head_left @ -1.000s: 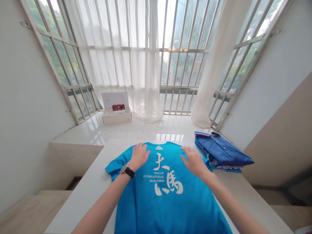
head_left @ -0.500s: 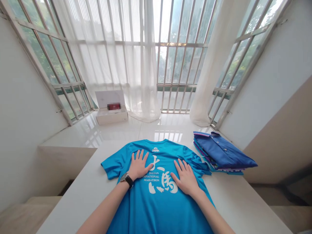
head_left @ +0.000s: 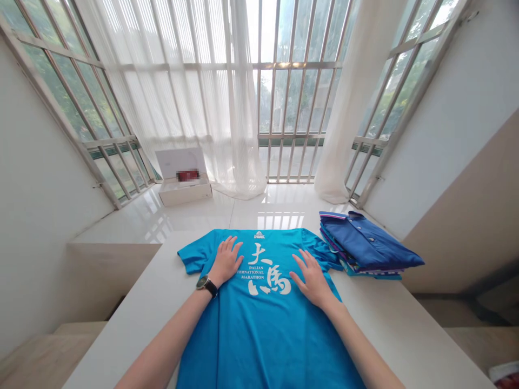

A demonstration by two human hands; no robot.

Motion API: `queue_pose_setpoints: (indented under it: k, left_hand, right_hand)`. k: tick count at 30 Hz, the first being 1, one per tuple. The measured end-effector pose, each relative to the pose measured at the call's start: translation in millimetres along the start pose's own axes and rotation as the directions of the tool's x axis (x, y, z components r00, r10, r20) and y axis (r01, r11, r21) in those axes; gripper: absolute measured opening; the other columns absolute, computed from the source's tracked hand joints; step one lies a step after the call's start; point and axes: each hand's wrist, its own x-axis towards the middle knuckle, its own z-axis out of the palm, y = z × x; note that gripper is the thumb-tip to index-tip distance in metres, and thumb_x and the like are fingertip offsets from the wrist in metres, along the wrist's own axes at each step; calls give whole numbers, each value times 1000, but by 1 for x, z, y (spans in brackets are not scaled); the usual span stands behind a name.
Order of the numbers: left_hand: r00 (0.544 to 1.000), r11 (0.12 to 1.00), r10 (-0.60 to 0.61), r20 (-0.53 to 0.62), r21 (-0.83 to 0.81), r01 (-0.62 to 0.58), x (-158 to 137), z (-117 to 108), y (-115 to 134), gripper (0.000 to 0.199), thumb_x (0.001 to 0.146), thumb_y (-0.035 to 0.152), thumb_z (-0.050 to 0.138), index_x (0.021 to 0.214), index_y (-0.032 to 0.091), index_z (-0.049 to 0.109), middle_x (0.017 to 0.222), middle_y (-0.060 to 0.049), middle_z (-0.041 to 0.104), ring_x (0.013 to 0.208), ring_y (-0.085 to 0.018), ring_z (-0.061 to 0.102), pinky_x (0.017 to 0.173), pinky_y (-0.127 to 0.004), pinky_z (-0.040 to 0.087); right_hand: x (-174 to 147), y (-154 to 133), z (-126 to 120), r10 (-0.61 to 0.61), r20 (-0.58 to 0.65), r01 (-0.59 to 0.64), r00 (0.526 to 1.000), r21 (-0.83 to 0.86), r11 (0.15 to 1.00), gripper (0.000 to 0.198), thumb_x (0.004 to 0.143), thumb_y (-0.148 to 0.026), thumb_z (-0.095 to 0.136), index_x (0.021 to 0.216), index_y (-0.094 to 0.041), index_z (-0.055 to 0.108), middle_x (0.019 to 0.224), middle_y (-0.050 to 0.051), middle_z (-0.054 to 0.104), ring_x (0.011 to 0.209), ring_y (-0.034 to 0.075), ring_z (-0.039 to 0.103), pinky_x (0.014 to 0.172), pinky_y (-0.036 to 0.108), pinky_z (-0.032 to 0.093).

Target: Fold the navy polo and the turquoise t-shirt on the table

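A bright blue T-shirt [head_left: 259, 329] lies spread on the white table, its printed side with white lettering facing up. Its sleeves stretch out to both sides, and the lower part runs out of view at the bottom. My left hand [head_left: 226, 261], with a black-strapped watch [head_left: 207, 286] at the wrist, rests on the shirt left of the lettering, fingers spread. On the other side of the print, my right hand [head_left: 312, 276] is open with fingers apart, over the shirt. Whether it presses on the cloth I cannot tell.
A stack of folded clothes [head_left: 367, 246], a dark blue buttoned shirt on top, sits at the right by the shirt's sleeve. An open white box [head_left: 185, 193] stands at the back left. Behind are sheer curtains [head_left: 239, 108] and barred windows.
The shirt's neckline, curved before, now forms a straight edge at the top. Both hands have moved a little apart, off the lettering. The view has shifted slightly.
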Motion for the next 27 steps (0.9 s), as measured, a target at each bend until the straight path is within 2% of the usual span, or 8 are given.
queue_pose_setpoints:
  k: [3,6,9,12,15,18,21,27]
  left_hand:
    - [999,1000,4,-43,31,-3,-68,-24,-11,52,90,32,55,141,23,50,154,-12,39,145,-34,28,115,-53,29]
    - [982,992,-125,-143,-23,123,-171,-39,-20,44,91,36,52,133,26,56,142,-10,54,133,-32,46,105,-49,44]
    - [912,952,-303,-276,-121,280,-272,-42,-15,31,91,41,52,116,30,66,125,-8,65,112,-30,62,90,-44,54]
    - [835,882,-460,-301,-268,389,-337,-41,10,28,87,46,58,102,26,70,106,-7,71,94,-27,68,83,-38,56]
    - [721,674,-685,-106,-469,571,-356,-39,44,36,84,54,60,98,22,69,91,-7,72,77,-24,69,72,-35,57]
    - [656,481,-749,92,-605,634,-349,-31,66,51,75,63,65,100,18,67,99,-11,73,89,-29,69,77,-42,58]
    - [661,392,-728,183,-679,620,-334,-25,71,57,71,62,68,107,17,65,109,-13,72,105,-33,67,89,-47,54]
    - [705,213,-640,306,-810,546,-320,-35,64,52,68,63,72,91,17,68,90,-9,75,92,-31,68,88,-39,52]
  right_hand:
    - [-71,14,-6,1,-130,4,992,38,999,54,96,-49,42,141,-21,51,158,12,35,147,33,26,117,51,31]
    - [-155,39,0,95,-121,-85,988,85,993,55,92,-54,48,139,-26,52,147,10,52,135,34,47,106,52,46]
    - [-222,52,8,152,-201,-129,968,122,984,54,89,-57,53,134,-27,57,136,10,61,122,34,59,95,51,54]
    - [-258,37,4,245,-316,-181,917,217,959,47,87,-56,57,122,-26,63,123,9,69,110,32,65,91,47,54]
    - [-271,12,-6,514,-343,-386,787,376,842,44,86,-58,56,110,-23,66,106,10,74,94,29,69,86,42,54]
    - [-273,5,-6,738,-134,-608,662,479,633,48,76,-65,62,98,-22,67,94,10,76,83,28,71,78,39,55]
    - [-272,13,1,739,46,-638,672,541,547,54,64,-67,70,93,-22,67,92,9,77,84,30,72,74,39,56]
    - [-272,9,5,715,69,-538,695,710,455,54,66,-70,64,86,-20,67,77,5,74,78,26,69,68,32,54]
